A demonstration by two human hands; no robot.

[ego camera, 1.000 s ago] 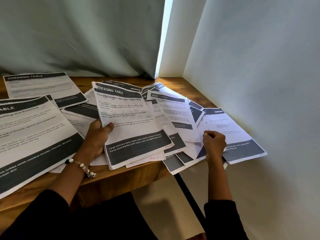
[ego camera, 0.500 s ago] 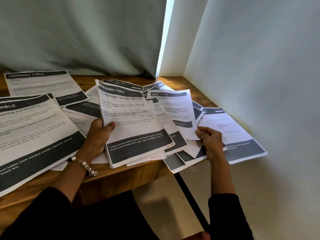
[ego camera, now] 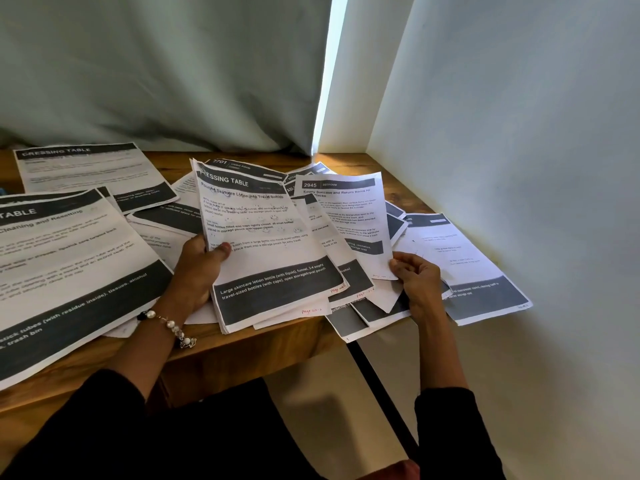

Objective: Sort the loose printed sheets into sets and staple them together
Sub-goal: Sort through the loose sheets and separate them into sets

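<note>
Since the earlier frames the right hand (ego camera: 417, 282) has uncurled from a fist on the papers and taken up the "2945 Bedroom" sheet (ego camera: 346, 216), which now stands lifted and tilted above the heap; the left hand's bundle has barely shifted

At the far left a large sheet headed "…TABLE" (ego camera: 62, 271) lies flat on the wooden table (ego camera: 242, 344), its near end hanging over the table's front edge. Behind it, against the grey curtain (ego camera: 156, 71), lies another sheet headed "DRESSING TABLE" (ego camera: 90, 174). Between these and the middle, more loose pages (ego camera: 166, 220) overlap each other.

The left hand (ego camera: 197, 271), with a beaded bracelet (ego camera: 169, 327) at the wrist, grips a bundle of sheets (ego camera: 266, 251) by its left edge, thumb curled over the top page and fingers underneath. The top page reads "DRESSING TABLE" and "Pouring Skincare Lotion into Travel Bottles"; the bundle is raised at its far end and its lower edges rest near the table's front edge. Red handwritten page marks show at the lower corners of several sheets.

Just right of it, the right hand pinches the "2945 Bedroom" sheet at its lower right corner, fingers curled round the paper. Beneath that hand lies a fanned heap of sheets (ego camera: 367, 306) that overhangs the table edge. Farthest right, a sheet with a dark footer band (ego camera: 474, 271) lies flat near the white wall (ego camera: 519, 133)
</note>
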